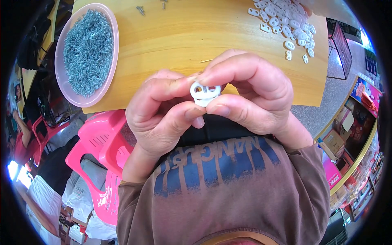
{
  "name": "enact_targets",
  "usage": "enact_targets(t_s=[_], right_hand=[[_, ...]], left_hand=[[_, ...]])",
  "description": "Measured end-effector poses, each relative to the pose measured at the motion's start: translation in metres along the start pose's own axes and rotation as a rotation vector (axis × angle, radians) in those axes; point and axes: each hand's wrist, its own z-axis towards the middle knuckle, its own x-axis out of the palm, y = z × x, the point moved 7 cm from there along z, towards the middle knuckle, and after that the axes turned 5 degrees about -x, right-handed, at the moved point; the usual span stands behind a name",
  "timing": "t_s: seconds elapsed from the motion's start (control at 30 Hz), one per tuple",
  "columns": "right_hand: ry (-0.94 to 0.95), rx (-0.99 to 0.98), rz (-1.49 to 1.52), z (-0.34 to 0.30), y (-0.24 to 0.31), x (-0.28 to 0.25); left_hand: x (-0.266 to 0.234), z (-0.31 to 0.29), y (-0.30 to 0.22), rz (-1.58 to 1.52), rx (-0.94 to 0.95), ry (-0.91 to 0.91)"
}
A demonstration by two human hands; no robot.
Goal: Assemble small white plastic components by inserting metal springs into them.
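Observation:
Above the near edge of the wooden table, a small white plastic cord lock (201, 95) with two oval holes sits between my hands. My left hand (153, 104) pinches its left side with thumb and index finger. On the opposite side, the thumb and index finger of my right hand (255, 87) press on the top and lower edge. A short greyish piece, perhaps a spring, shows between the two holes. My fingertips hide parts of its rim. Similar white pieces (286, 20) lie in a loose heap at the far right of the table.
A pink oval basin (115, 49) full of small metal springs (89, 53) stands at the table's left. Several loose springs (140, 10) lie near the far edge. A thin stick (206, 61) rests on the wooden table (171, 38). Pink plastic chairs (98, 134) stand at my left.

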Motion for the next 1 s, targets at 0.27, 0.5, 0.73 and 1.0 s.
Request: enact_targets(t_s=[0.27, 0.5, 0.73, 1.0], right_hand=[[0.016, -0.050, -0.020, -0.003, -0.001, 0.004], [0.013, -0.075, -0.075, 0.000, 0.001, 0.003], [-0.019, 0.013, 0.053, -0.001, -0.005, 0.003], [-0.112, 0.075, 0.299, 0.000, -0.010, 0.005]], left_hand=[[0.000, -0.002, 0.002, -0.034, 0.015, 0.028], [0.000, -0.001, 0.002, -0.058, 0.011, 0.000], [-0.001, 0.000, 0.003, -0.074, -0.013, -0.010], [0.000, 0.004, 0.005, -0.116, 0.009, -0.009]])
